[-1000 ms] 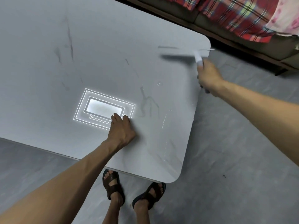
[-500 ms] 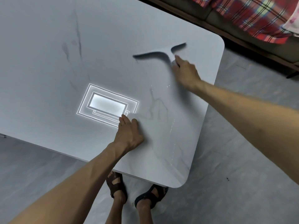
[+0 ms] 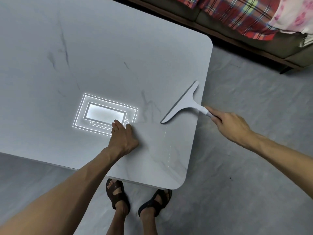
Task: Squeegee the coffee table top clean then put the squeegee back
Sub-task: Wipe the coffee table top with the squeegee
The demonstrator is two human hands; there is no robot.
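The coffee table top (image 3: 101,56) is pale grey with faint dark veins and rounded corners. A white T-shaped squeegee (image 3: 183,103) lies with its blade on the top near the right edge, angled from upper right to lower left. My right hand (image 3: 228,123) grips its handle, just off the table's right edge. A thin line of water drops (image 3: 166,146) runs down the top below the blade. My left hand (image 3: 122,138) presses flat on the table near the front edge, holding nothing.
A bright ceiling-light reflection (image 3: 105,114) shows on the top beside my left hand. A sofa (image 3: 254,31) with a red plaid cloth (image 3: 237,12) stands beyond the far right corner. Grey floor (image 3: 245,167) surrounds the table. My sandalled feet (image 3: 135,199) stand at the front edge.
My right hand has pulled the squeegee from the far right corner toward me along the right side of the top. The left hand has stayed pressed in place.
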